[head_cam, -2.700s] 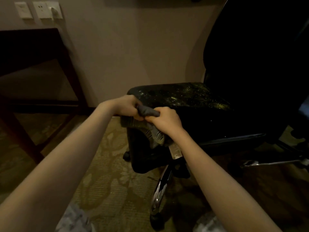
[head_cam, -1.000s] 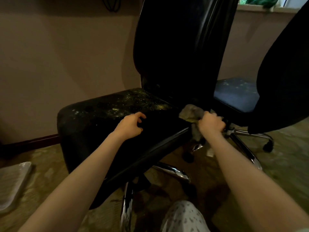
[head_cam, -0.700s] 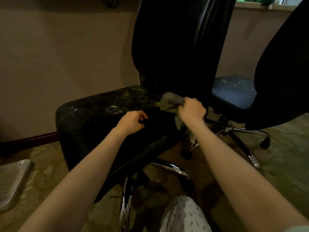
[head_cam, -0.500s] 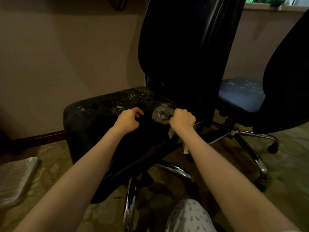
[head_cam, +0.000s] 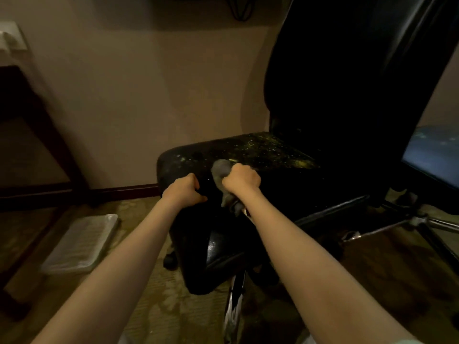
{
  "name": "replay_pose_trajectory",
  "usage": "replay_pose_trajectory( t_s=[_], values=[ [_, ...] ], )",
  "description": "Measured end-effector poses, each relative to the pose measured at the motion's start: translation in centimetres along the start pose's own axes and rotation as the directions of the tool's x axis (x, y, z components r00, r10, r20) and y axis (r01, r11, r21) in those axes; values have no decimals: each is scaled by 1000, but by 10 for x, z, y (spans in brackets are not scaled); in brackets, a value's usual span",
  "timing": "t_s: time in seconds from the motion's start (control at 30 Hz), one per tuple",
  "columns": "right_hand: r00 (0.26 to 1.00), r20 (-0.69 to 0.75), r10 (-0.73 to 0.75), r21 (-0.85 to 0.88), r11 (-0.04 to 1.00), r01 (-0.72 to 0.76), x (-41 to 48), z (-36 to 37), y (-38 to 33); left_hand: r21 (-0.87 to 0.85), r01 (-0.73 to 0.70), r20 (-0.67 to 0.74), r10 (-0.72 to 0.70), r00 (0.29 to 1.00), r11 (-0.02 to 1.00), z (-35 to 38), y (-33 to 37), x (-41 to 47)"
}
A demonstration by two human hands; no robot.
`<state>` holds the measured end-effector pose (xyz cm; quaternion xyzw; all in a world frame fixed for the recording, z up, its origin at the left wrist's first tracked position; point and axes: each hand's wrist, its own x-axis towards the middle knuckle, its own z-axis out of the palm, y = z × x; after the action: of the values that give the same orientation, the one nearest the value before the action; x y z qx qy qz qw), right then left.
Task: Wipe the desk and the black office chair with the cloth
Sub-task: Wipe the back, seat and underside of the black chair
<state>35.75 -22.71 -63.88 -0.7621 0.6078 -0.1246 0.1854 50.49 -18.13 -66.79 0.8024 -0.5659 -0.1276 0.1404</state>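
The black office chair [head_cam: 273, 157] stands in front of me, its seat speckled with yellowish dust and its tall back at the right. My right hand [head_cam: 241, 180] grips the bunched grey cloth [head_cam: 221, 170] and presses it on the seat near the front edge. A tail of the cloth hangs below my wrist. My left hand [head_cam: 185, 191] curls over the seat's front left edge, just left of the cloth. The dark wooden desk [head_cam: 29, 115] stands at the far left.
A flat pale tray [head_cam: 82, 242] lies on the patterned carpet beside the desk leg. A second chair [head_cam: 432, 155] with a bluish seat sits at the right edge. The chair's chrome base [head_cam: 233, 309] reaches toward me. A wall socket [head_cam: 12, 38] is at upper left.
My right hand carried the cloth from the seat's rear, beside the backrest, leftward to its front part. My left hand shifted to the seat's front left edge and curled over it.
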Motion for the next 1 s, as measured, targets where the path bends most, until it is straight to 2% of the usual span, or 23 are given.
replay_pose_trajectory(
  t_s=[0.07,0.17,0.27,0.37,0.43,0.53,0.67,0.77,0.83,0.87,0.93,1.0],
  values=[
    [1000,-3,1,91,996,-1,2,2,-8,4,30,-16,-30,999,1000,-4,-12,-3],
    [988,-127,84,180,982,-61,6,-15,5,-10,67,-39,-67,997,998,-9,-30,-6],
    [961,-246,125,3,992,-128,10,-33,30,-14,88,-43,-89,995,996,-10,-37,-5],
    [966,-178,188,-168,961,-218,6,-26,42,3,97,-19,-97,995,995,-8,-32,-4],
    [970,-136,201,-156,963,-221,2,-15,38,-13,82,18,-82,996,997,-8,-31,-2],
    [984,-122,132,-66,988,-140,1,-3,16,-32,76,45,-75,996,997,-7,-36,2],
    [993,-108,43,84,996,-34,-2,17,-14,22,51,-14,-51,999,998,0,-37,3],
    [996,-56,68,290,956,-49,4,16,-15,17,46,-15,-46,999,999,2,-38,1],
    [988,-93,120,393,917,-74,9,0,-1,14,38,12,-38,999,999,2,-41,3],
    [980,-149,134,374,925,-70,11,-8,10,24,32,28,-32,999,999,0,-41,5],
    [956,-267,118,181,981,-70,11,-17,34,72,5,49,-9,999,997,-7,-40,8],
    [955,-287,76,-17,996,-84,8,-15,54,182,-14,-7,16,1000,983,-16,-34,9]
  ],
)
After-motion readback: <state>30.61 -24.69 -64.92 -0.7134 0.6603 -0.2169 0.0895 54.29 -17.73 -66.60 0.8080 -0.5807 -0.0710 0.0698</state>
